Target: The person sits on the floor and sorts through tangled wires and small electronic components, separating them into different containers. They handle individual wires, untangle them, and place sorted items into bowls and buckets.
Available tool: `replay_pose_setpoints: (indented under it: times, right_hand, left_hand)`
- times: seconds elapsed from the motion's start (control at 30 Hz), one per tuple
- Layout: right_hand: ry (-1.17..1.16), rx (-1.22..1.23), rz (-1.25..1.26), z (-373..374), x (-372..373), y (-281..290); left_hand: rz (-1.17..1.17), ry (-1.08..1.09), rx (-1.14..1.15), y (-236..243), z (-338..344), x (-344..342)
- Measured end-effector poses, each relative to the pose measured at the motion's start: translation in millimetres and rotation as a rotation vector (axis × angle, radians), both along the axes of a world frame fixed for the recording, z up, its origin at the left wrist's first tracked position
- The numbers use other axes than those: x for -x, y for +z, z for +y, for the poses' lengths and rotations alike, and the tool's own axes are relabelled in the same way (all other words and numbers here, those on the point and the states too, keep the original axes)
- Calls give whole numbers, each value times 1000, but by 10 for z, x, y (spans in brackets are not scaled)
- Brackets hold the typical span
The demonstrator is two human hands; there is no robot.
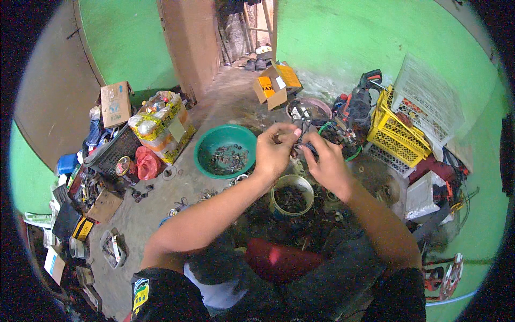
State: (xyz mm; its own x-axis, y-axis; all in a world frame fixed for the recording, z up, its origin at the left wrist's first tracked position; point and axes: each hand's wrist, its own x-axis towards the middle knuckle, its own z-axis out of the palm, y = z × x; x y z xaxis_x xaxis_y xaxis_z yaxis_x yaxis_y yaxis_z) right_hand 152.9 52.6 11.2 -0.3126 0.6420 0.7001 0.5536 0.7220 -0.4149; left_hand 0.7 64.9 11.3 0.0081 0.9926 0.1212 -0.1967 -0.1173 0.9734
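Both of my hands are raised close together in front of me, fingertips nearly meeting. My left hand [274,150] is closed in a pinch at a small dark piece [303,127], whose kind I cannot make out. My right hand [330,165] is closed too, its fingers bent round something dark and bluish that mostly hides behind them. Below the hands stands a pale round bucket [278,210] with dark scraps inside. Left of my left hand, a green basin [201,140] holds many small metal-looking bits.
Yellow plastic crates [391,131] lean at the right wall, beside tangled tools and wires. An open cardboard box [292,80] and a pinkish basin [325,105] lie ahead. At left are a taped carton [179,129], a red plastic bag [147,163] and piled clutter. Loose scraps surround the bucket.
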Motion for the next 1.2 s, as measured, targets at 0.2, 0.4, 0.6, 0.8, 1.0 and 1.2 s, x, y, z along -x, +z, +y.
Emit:
replay_pose_setpoints:
  times: [0.2,0.4,0.6,0.8,1.0,1.2]
  right_hand:
    - [40,92,-41,90,103,-5]
    - [157,35,-13,172,407,-22]
    - [278,52,-48,306,682,-122]
    - [327,130,8,463,801,-191]
    - [367,267,68,623,910,-217]
    - [395,363,63,836,1001,-314]
  left_hand:
    - [107,-26,-63,-89,98,232]
    - [217,146,-41,-107,29,484]
    - [233,183,-51,-205,22,830]
    - [268,227,-35,-265,67,939]
    - [210,221,-51,-358,257,1054]
    - [211,250,15,-423,401,1165]
